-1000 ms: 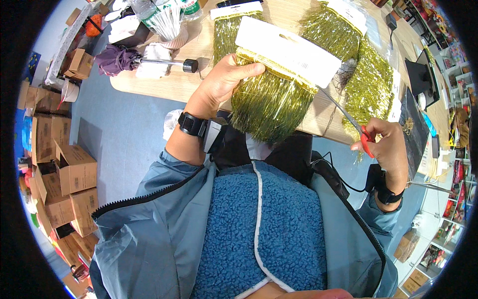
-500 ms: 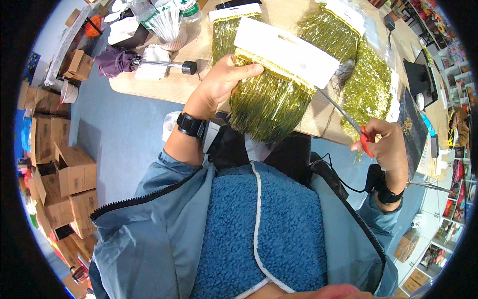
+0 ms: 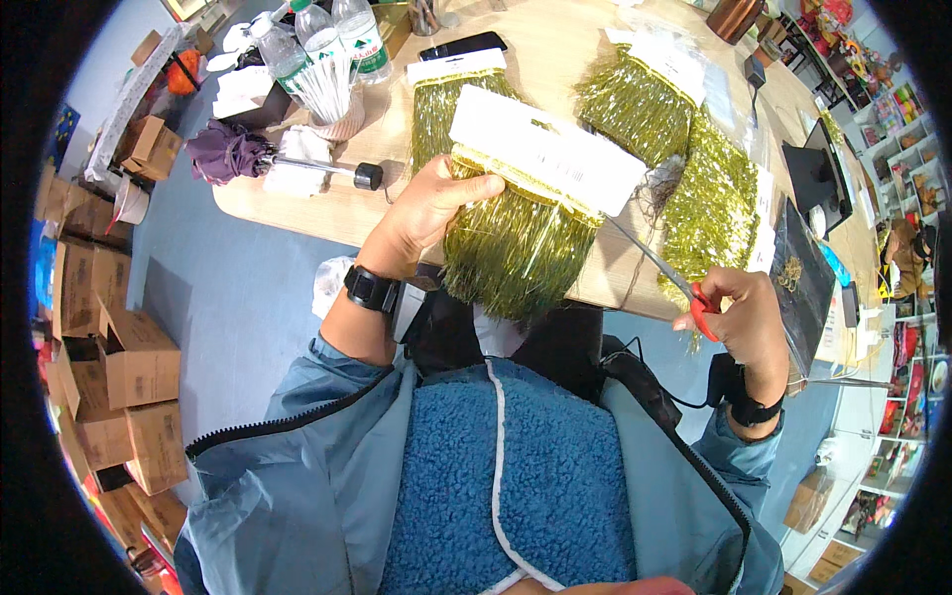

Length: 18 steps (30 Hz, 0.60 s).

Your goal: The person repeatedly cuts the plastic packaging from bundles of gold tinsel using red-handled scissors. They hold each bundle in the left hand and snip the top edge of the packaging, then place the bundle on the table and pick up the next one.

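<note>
My left hand (image 3: 421,213) grips a gold tinsel fringe (image 3: 516,258) by its upper left edge, thumb on top. A white header card (image 3: 545,149) runs along the fringe's top, and the strands hang down over the table's near edge. In my right hand (image 3: 749,315) are scissors (image 3: 672,274) with red handles. Their blades point up and left, the tips at the right end of the fringe's band, just below the card. Whether the tips touch the band or are inside it, I cannot tell. The blades look nearly closed.
More gold fringe packs (image 3: 635,104) lie behind, and loose gold tinsel (image 3: 714,198) is at right. On the left are a purple umbrella (image 3: 228,154), a cup of white sticks (image 3: 337,119) and plastic bottles (image 3: 362,45). A phone (image 3: 462,47) lies farther back. Cardboard boxes (image 3: 144,357) are stacked on the floor.
The whole view has shifted, so the table and my hands appear lower and slightly left. A phone has come into fuller view. Both hands keep their grips, with the scissor tips still at the band's right end.
</note>
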Tool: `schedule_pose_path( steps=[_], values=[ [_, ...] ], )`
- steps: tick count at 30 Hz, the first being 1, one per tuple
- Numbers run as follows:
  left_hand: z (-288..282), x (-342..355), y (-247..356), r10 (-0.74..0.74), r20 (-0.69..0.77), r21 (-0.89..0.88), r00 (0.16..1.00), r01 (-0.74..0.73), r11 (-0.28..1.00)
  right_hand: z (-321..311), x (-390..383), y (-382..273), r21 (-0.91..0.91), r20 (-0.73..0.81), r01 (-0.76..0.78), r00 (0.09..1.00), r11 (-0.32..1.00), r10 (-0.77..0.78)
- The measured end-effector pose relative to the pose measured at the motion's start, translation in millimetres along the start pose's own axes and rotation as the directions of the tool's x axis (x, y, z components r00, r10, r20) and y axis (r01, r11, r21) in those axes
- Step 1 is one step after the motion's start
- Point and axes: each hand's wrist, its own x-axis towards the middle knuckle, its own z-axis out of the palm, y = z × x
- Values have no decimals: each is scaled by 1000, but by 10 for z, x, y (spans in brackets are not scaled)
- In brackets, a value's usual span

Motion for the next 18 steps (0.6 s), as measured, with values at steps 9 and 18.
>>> schedule_pose_path(
  steps=[9,18],
  values=[
    [2,-14,12,-17,-11,-15,1000,17,1000,-6,-29,160,206,22,-7,1000,979,3],
    [17,16,-2,-14,15,-44,1000,15,999,351,37,422,462,-104,36,995,886,14]
  ],
)
